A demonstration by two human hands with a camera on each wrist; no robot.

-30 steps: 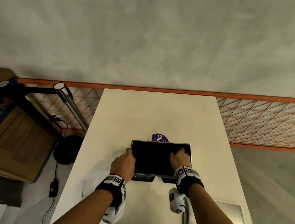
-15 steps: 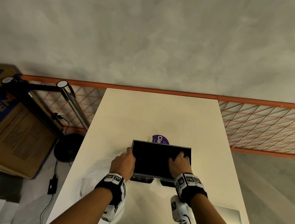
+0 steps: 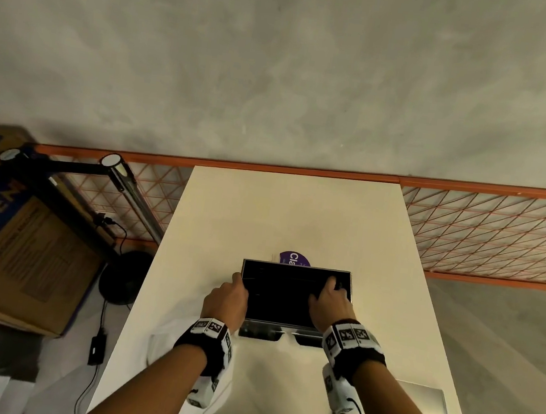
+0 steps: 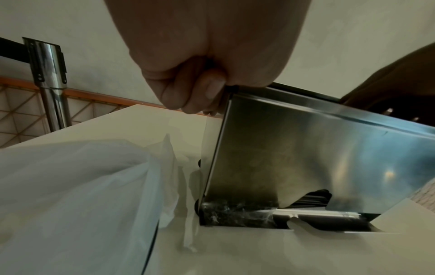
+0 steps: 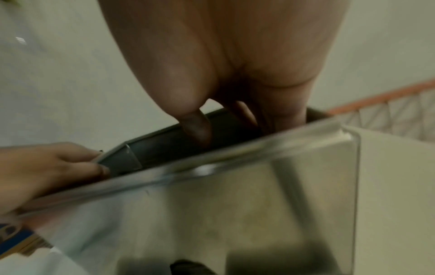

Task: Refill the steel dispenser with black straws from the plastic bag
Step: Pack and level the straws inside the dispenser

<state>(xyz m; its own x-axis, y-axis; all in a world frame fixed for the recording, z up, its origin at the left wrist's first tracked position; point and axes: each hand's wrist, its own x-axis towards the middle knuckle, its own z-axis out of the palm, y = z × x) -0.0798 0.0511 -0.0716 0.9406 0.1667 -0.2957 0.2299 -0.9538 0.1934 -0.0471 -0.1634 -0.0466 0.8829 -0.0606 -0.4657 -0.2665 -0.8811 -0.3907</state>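
Grey concrete floor [image 3: 282, 63], upper frame. White table [image 3: 291, 216], centre. Orange mesh railing [image 3: 494, 241] across middle. Cardboard box [image 3: 16, 244], black stand [image 3: 118, 277], left edge.

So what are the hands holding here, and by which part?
The left hand grips the dispenser at its top left corner. The right hand reaches into the open top; whether it holds straws cannot be told.
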